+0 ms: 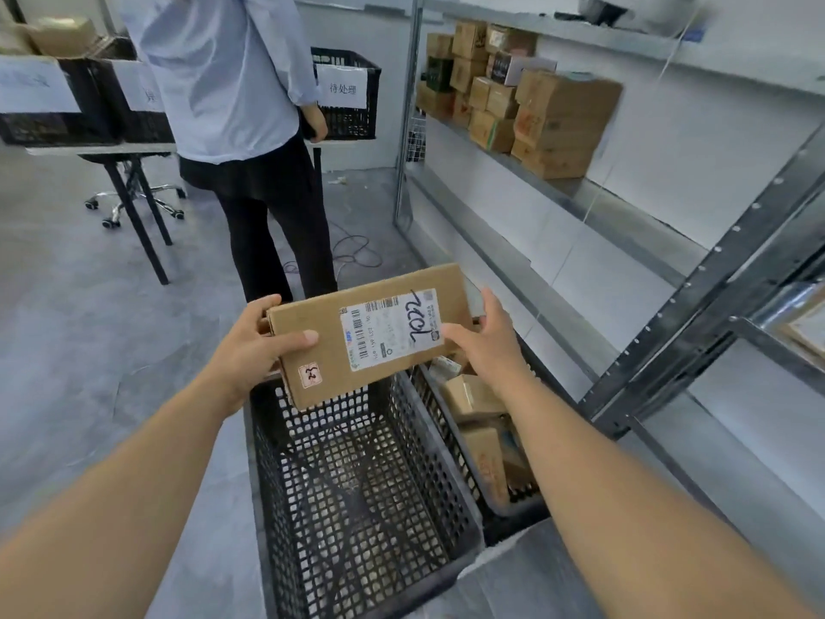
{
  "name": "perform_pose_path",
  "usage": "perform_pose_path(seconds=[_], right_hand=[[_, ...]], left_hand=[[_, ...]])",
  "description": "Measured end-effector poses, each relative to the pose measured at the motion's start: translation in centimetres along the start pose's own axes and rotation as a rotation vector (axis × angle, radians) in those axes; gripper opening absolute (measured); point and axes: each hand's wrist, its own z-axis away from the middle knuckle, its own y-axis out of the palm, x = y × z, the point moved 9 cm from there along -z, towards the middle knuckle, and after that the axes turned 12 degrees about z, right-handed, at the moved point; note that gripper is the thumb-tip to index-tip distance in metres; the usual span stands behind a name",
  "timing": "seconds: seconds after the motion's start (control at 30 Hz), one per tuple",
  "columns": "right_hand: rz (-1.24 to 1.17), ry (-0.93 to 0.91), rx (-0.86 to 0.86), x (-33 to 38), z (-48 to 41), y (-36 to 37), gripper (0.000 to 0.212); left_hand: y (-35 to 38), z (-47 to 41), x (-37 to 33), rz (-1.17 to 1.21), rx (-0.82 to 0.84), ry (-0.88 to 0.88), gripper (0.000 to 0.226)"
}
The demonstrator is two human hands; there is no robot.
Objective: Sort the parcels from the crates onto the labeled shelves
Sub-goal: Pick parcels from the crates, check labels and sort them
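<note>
The person ahead is cut off at the shoulders by the top edge and covers part of a paper sign behind them. The far-left sign is too blurred to read. Fine print on the parcel label is too small to make out. The right forearm hides some boxes in the right crate.

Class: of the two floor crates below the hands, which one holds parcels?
The right crate, beside the shelving; the left crate shows only mesh.
</note>
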Motion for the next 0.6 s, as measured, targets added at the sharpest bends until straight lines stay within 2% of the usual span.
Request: perform_pose_path(seconds=[0.13, 0.3, 0.47, 0.6], right_hand=[[0.317, -0.155, 0.083, 1.1, 1.7, -1.4, 0.084], [0.638, -0.228, 0.383, 1.1, 4.4, -1.5, 0.092], [0.595, -0.136, 0.610, -0.5, 7.6, -2.9, 0.103], [0.550, -0.092, 0.583, -2.3, 9.2, -5.5, 0.107]], left_hand=[[3.2, -0.2, -2.4, -0.291, 0.245, 0.065, 0.075], [8.3, 0.2, -4.5, -0.517, 0.510, 0.056, 0.076], [12.7, 1.5, -6.1, -0.636, 0.675, 0.041, 0.071], [16.0, 2.9, -6.7, -0.683, 0.741, 0.021, 0.075]])
